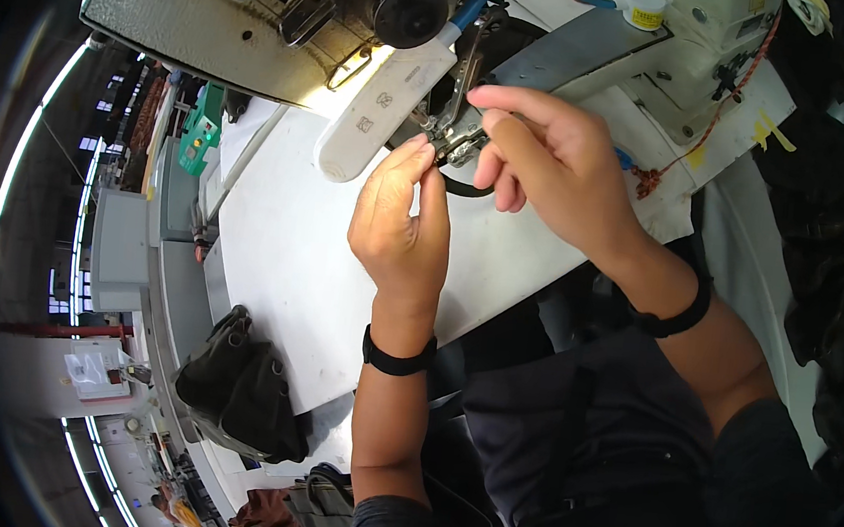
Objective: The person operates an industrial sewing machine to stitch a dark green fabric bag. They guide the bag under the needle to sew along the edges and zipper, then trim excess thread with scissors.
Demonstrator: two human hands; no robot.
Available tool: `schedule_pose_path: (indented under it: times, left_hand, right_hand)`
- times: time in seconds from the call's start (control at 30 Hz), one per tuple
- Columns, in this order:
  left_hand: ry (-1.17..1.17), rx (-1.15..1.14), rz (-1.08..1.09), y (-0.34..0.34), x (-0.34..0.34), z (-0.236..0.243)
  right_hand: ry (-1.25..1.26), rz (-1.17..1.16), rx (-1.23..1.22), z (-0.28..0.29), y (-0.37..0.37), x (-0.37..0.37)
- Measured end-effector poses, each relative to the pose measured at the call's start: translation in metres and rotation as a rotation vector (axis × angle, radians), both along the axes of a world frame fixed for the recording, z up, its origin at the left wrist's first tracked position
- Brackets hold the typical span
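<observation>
**Close fingerwork at a sewing machine (202, 23)**

The machine fills the top of the frame, its pale body at upper left and more of it at upper right. Beneath it the white desk (292, 262) spreads across the centre. At lower left a dark bag (245, 389) slumps by the desk's edge.

The two hands meet just above centre. The left hand (401, 217) has its fingers straight and together, narrowed toward the thumb; whether they actually grip anything I cannot tell. The right hand (561, 160) has the index finger reaching left, the thumb just below it and the other fingers bent; I cannot tell whether it holds anything.

A white bar (379, 119) slants down just left of the fingertips, and small metal parts (464, 149) sit between the hands.

Smallest is a black strip (471, 189), curving between the hands just below the metal parts, largely hidden. It looks light and bendable, perhaps cloth or leather, so it probably flexes rather than breaks. Its edge near the left fingertips seems the best place to pinch, with fingers well clear of the metal.
</observation>
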State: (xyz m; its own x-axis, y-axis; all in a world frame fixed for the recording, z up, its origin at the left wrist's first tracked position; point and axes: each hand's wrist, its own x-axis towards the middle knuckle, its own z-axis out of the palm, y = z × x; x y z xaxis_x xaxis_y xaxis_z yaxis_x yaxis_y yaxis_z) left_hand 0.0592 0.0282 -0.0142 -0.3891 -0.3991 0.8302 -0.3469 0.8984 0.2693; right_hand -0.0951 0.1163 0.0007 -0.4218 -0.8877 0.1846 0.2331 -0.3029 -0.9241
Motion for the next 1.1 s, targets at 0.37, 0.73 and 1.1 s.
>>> schedule_pose_path:
  times: [0.37, 0.73, 1.1]
  left_hand:
    - [-0.046, 0.024, -0.021, -0.002, 0.002, 0.01]
    - [-0.076, -0.05, 0.039, -0.006, 0.001, 0.009]
    - [-0.077, -0.038, 0.008, -0.012, 0.002, 0.011]
  right_hand:
    - [0.197, 0.104, -0.015, 0.006, -0.03, -0.014]
    - [0.222, 0.077, 0.021, 0.01, -0.03, -0.011]
    - [0.231, 0.041, 0.013, 0.009, -0.03, -0.009]
